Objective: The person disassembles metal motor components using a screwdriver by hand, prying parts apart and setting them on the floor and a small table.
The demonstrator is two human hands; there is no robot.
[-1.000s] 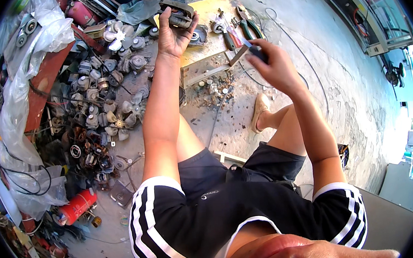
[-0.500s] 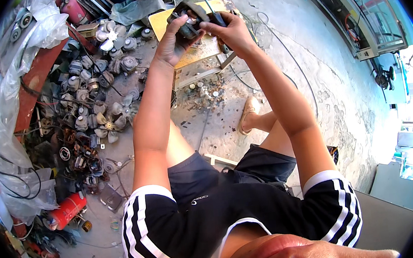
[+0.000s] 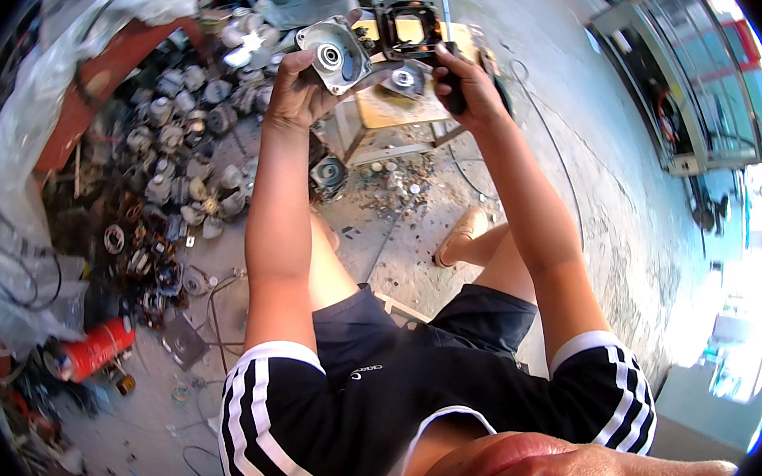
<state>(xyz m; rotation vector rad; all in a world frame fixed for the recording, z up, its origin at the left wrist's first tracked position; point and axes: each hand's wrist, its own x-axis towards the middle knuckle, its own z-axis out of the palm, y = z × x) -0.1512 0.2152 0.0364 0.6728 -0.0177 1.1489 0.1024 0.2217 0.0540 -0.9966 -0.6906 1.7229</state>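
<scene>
Motor housing held up over a littered workshop floor

A heap of grey motor parts point(image 3: 183, 155) spreads at ten o'clock, a red cylinder point(image 3: 92, 348) lies at eight. Toward twelve, over a small wooden stand point(image 3: 388, 110), the left hand point(image 3: 296, 96) clamps a metal motor housing point(image 3: 364, 49); the right hand point(image 3: 467, 85), at one o'clock, is closed around a dark-handled screwdriver point(image 3: 450, 60) touching it.

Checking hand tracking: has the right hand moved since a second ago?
Yes. The right hand has swung left and up, from out past the wooden board's right edge to over it, beside the metal housing.
</scene>
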